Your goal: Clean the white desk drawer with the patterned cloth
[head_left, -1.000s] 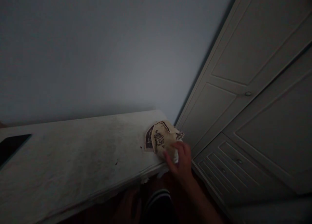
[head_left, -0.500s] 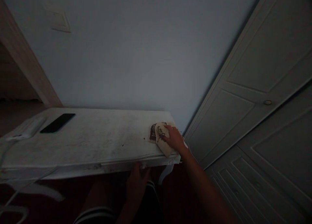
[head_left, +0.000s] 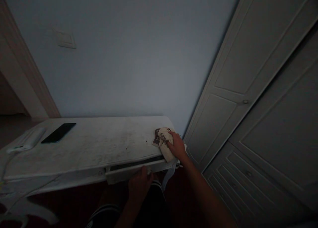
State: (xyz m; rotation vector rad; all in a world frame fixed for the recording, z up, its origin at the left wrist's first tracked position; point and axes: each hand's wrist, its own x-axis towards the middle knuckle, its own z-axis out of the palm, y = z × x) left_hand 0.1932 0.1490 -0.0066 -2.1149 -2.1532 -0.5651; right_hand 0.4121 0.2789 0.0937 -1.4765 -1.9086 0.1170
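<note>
At the right end of the white table [head_left: 94,145], my right hand [head_left: 178,146] is closed on a beige cloth bag [head_left: 166,148] with dark print. The bag lies crumpled on the tabletop and its lower end hangs over the front edge. Below that edge, my left hand [head_left: 141,181] grips the knob of a drawer [head_left: 121,174] at the table's front. The drawer stands a little way out, with a dark gap along its top. Its inside is too dark to make out.
A dark phone [head_left: 59,132] and a white device [head_left: 27,140] with a cable lie at the table's left end. A wall with a light switch [head_left: 65,39] rises behind. White cupboards [head_left: 223,112] stand close on the right.
My left hand has pulled the drawer out a little toward me, so a gap now shows. My right hand stays on the cloth bag. The view has shifted slightly.
</note>
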